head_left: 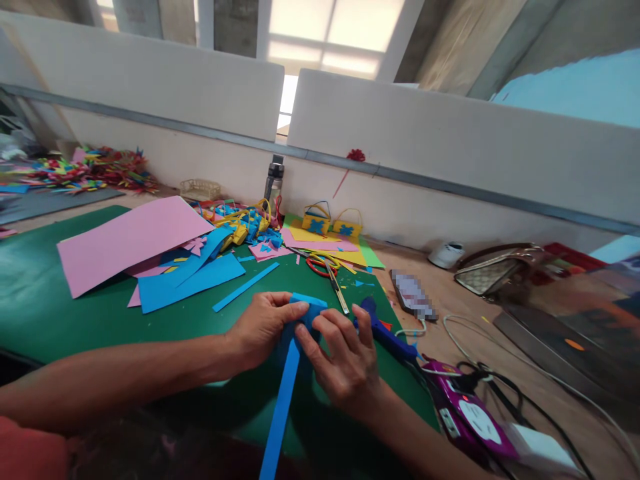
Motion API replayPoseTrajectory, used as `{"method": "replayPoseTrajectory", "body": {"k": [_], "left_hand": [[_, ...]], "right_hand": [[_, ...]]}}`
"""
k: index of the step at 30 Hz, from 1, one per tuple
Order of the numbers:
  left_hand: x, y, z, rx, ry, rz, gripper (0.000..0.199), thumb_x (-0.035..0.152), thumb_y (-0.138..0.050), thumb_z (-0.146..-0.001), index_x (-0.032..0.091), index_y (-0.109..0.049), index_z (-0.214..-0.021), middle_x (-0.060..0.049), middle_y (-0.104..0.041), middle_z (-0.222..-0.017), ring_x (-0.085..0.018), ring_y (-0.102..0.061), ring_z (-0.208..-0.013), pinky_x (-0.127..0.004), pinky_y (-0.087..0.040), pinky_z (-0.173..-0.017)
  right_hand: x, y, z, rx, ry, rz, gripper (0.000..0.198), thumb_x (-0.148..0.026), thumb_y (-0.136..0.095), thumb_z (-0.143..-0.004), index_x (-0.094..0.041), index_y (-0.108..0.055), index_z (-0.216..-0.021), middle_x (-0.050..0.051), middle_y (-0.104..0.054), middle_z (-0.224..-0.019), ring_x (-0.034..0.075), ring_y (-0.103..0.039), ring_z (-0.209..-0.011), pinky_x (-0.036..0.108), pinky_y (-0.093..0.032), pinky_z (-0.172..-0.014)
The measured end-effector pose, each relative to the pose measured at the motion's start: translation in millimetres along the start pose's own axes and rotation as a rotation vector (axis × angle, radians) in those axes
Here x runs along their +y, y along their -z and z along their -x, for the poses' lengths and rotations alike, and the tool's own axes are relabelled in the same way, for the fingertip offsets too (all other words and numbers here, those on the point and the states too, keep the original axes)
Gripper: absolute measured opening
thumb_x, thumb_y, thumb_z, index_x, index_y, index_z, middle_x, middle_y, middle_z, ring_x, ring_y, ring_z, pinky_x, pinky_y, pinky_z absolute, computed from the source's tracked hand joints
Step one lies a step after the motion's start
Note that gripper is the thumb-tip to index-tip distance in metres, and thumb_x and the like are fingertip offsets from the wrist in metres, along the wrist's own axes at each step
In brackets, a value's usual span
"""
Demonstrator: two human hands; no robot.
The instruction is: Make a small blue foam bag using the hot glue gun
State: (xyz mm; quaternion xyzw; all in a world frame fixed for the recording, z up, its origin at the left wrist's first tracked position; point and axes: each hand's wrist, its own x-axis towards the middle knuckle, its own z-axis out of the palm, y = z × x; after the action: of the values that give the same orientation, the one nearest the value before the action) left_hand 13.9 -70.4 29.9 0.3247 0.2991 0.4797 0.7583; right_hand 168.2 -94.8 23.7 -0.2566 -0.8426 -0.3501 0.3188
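Between my two hands is a folded blue foam-paper piece [311, 309], with a long blue strip [280, 413] hanging down from it towards me. My left hand [263, 327] pinches the piece's left side, thumb on top. From the right, my right hand [345, 350] grips its other side, with the thumb near the top of the strip and the fingers curled; the fingers partly cover the piece. A blue glue gun [387, 333] lies just beyond my right hand. Past the hands are a utility knife [337, 288] and red-handled scissors [320, 265].
Pink sheet [135, 243], blue sheet [190, 283] and a loose blue strip [245, 287] lie on the green mat [175, 333]. Small yellow bags [316, 223] stand behind. At right are a phone [413, 293], a purple power strip [467, 410] and cables. A bottle [274, 183] stands at the back.
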Motion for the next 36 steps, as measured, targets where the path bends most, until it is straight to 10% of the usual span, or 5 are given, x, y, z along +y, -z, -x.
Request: {"method": "replayPoseTrajectory", "body": {"k": [36], "left_hand": [[-3.0,1.9,0.1,-0.047,-0.071,0.009,0.032,0.038,-0.07,-0.066,0.014,-0.049,-0.061,0.005,-0.045,-0.052,-0.005,-0.037,-0.045,-0.019,-0.03,-0.046]], "right_hand": [[-8.4,-0.2,4.2,0.022,0.077,-0.02,0.03,-0.009,-0.037,-0.085,-0.009,-0.066,-0.092,0.006,-0.068,-0.078,0.02,-0.059,-0.089,0.05,-0.019,-0.103]]}}
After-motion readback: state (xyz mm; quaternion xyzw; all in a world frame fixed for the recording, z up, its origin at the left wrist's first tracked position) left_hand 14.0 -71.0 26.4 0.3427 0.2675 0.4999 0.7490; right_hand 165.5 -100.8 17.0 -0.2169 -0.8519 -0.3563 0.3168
